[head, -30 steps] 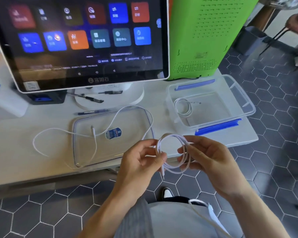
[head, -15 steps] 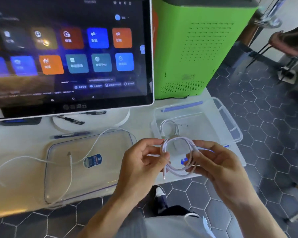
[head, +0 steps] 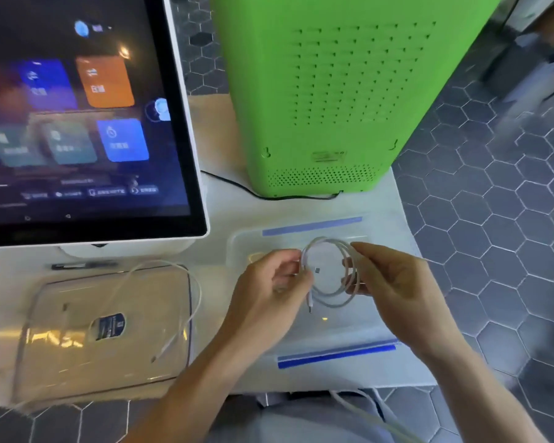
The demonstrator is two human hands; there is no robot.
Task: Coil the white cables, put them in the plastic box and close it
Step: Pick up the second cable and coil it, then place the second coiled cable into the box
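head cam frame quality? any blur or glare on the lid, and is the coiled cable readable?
Head view: motion blur throughout, with the touchscreen icons smeared. Warm glare streaks cover the clear lid and wash out the loose cable lying across it. The coiled cable, held between the left hand and right hand, stays readable against the pale plastic box. Wide-angle bending at the edges.
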